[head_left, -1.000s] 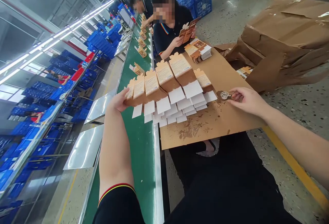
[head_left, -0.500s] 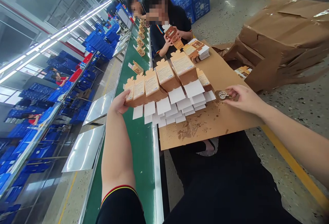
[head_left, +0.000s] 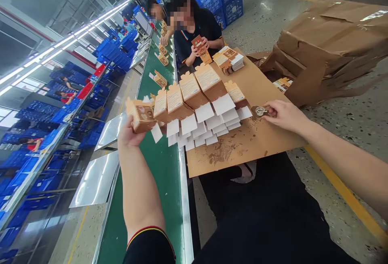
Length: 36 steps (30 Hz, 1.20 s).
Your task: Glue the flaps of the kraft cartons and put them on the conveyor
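My left hand (head_left: 129, 132) grips a small brown carton (head_left: 142, 116) at the left end of a row, over the green belt. The carton is tilted, its printed face towards me and a white flap (head_left: 157, 133) hanging from its lower end. Beside it, several stacked cartons (head_left: 189, 88) lie with their white flaps (head_left: 203, 112) fanned towards me. My right hand (head_left: 283, 114) is pinched at a small clear round dish (head_left: 260, 111) on a brown board. A thin pale stick seems to run from its fingertips into the dish; its kind is unclear.
The stained cardboard (head_left: 251, 142) carries another carton stack (head_left: 229, 60) at its far end. A green conveyor belt (head_left: 148, 199) runs along its left, with cartons on it. A co-worker (head_left: 197, 25) holds a carton opposite. A large brown-wrapped bundle (head_left: 333, 41) stands right.
My left hand has pulled the end carton leftwards, away from the row, and turned it. My right hand stays at the dish. The view has shifted slightly.
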Motion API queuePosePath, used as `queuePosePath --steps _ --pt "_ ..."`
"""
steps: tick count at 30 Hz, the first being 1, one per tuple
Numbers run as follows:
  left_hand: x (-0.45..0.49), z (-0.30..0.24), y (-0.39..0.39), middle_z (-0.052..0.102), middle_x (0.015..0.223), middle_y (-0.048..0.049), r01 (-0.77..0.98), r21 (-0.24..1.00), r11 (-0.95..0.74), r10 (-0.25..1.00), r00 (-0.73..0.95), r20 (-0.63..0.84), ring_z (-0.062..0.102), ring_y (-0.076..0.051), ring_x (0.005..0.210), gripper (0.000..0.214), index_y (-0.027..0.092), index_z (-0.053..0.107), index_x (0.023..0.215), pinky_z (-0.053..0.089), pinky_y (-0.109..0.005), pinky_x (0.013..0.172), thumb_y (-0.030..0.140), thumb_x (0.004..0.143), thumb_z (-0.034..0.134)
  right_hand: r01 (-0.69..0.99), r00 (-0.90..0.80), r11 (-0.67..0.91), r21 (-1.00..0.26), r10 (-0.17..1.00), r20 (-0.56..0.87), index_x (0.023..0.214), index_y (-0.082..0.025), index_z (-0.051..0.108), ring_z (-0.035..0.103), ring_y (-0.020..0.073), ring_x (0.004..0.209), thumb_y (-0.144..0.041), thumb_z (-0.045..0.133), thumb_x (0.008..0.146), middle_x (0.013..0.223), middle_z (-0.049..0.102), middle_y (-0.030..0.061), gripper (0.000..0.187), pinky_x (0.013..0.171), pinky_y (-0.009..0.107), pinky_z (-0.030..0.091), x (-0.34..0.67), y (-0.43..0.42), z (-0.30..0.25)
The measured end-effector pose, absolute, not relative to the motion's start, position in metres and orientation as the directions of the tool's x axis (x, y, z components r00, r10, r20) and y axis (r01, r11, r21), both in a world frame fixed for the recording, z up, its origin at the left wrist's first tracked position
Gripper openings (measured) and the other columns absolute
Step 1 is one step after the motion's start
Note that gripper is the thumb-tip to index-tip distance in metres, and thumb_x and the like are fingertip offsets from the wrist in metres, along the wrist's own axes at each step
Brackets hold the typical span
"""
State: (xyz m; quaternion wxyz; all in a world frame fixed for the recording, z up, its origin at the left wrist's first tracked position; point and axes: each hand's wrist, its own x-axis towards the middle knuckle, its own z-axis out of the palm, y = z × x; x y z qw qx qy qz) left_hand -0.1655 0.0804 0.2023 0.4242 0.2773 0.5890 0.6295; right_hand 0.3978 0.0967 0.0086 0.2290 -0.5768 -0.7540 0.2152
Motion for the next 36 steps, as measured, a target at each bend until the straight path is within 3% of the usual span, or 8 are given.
queuePosePath --steps 3,8,12,17,26,29,33,36 --pt "-0.163 0.199 0.039 0.087 0.128 -0.0102 -0.201 0.970 -0.136 0.777 -0.629 -0.021 0.078 -0.029 0.133 0.042 0.020 0.073 0.141 0.062 -0.047 0.117 0.041 0.107 0.058 0.800 -0.229 0.244 -0.548 0.969 0.097 0.109 -0.021 0.077 0.069 0.0267 0.082 -0.037 0.063 0.098 0.098 0.077 0.0115 0.024 0.075 0.037 0.051 0.398 0.097 0.008" --pt "-0.136 0.158 -0.051 0.082 0.148 -0.0001 -0.086 0.954 -0.286 0.764 -0.622 0.172 0.055 -0.035 0.165 0.053 0.035 0.081 0.125 0.056 -0.050 0.127 0.058 0.077 0.082 0.873 -0.240 0.255 -0.415 0.967 0.090 0.099 -0.022 0.078 0.073 0.0301 0.089 -0.032 0.059 0.101 0.098 0.080 0.0135 0.022 0.077 0.038 0.052 0.401 0.100 0.013" --pt "-0.092 0.095 -0.101 0.075 0.160 -0.0002 -0.067 0.988 -0.141 0.771 -0.633 0.067 0.046 -0.041 0.172 0.073 0.043 0.080 0.134 0.053 -0.056 0.132 0.067 0.068 0.099 0.895 -0.290 0.307 -0.322 0.952 0.101 0.095 -0.022 0.078 0.074 0.0315 0.092 -0.031 0.060 0.103 0.100 0.081 0.0162 0.022 0.078 0.040 0.052 0.406 0.105 0.019" --pt "-0.038 0.021 -0.115 0.068 0.168 -0.0124 -0.169 0.984 -0.054 0.763 -0.643 -0.069 0.060 -0.043 0.161 0.107 0.036 0.068 0.153 0.060 -0.055 0.125 0.074 0.060 0.106 0.919 -0.275 0.292 -0.265 0.956 0.100 0.090 -0.023 0.075 0.072 0.0313 0.091 -0.027 0.065 0.100 0.096 0.080 0.0165 0.015 0.079 0.041 0.050 0.410 0.107 0.027" --pt "-0.023 -0.009 -0.102 0.071 0.164 -0.0153 -0.261 0.964 0.053 0.775 -0.598 -0.205 0.065 -0.039 0.158 0.091 0.031 0.069 0.152 0.064 -0.049 0.121 0.067 0.075 0.103 0.919 -0.279 0.294 -0.263 0.956 0.092 0.090 -0.025 0.070 0.073 0.0330 0.097 -0.027 0.060 0.106 0.096 0.078 0.0170 0.019 0.087 0.048 0.054 0.411 0.102 0.041" --pt "-0.013 -0.011 -0.102 0.067 0.169 -0.0126 -0.248 0.967 0.061 0.731 -0.648 -0.213 0.063 -0.037 0.160 0.081 0.035 0.065 0.157 0.066 -0.048 0.119 0.067 0.088 0.093 0.908 -0.166 0.246 -0.339 0.954 0.248 0.088 -0.025 0.071 0.076 0.0305 0.094 -0.027 0.061 0.102 0.092 0.079 0.0149 0.018 0.087 0.049 0.058 0.416 0.076 0.049" --pt "0.001 -0.014 -0.100 0.069 0.167 -0.0142 -0.256 0.964 0.068 0.672 -0.703 -0.234 0.065 -0.037 0.158 0.076 0.032 0.063 0.157 0.069 -0.047 0.115 0.063 0.093 0.090 0.743 0.000 0.234 -0.627 0.937 0.349 0.093 -0.026 0.078 0.075 0.0288 0.075 -0.039 0.065 0.099 0.085 0.080 0.0111 0.019 0.072 0.047 0.063 0.378 0.012 0.044" --pt "0.007 -0.012 -0.099 0.068 0.168 -0.0148 -0.235 0.969 0.074 0.665 -0.713 -0.224 0.065 -0.036 0.158 0.076 0.030 0.061 0.158 0.069 -0.045 0.115 0.063 0.095 0.088 0.537 -0.164 0.315 -0.783 0.949 0.269 0.090 -0.029 0.080 0.074 0.0269 0.071 -0.042 0.065 0.104 0.084 0.080 0.0081 0.024 0.068 0.045 0.063 0.315 -0.029 0.026"
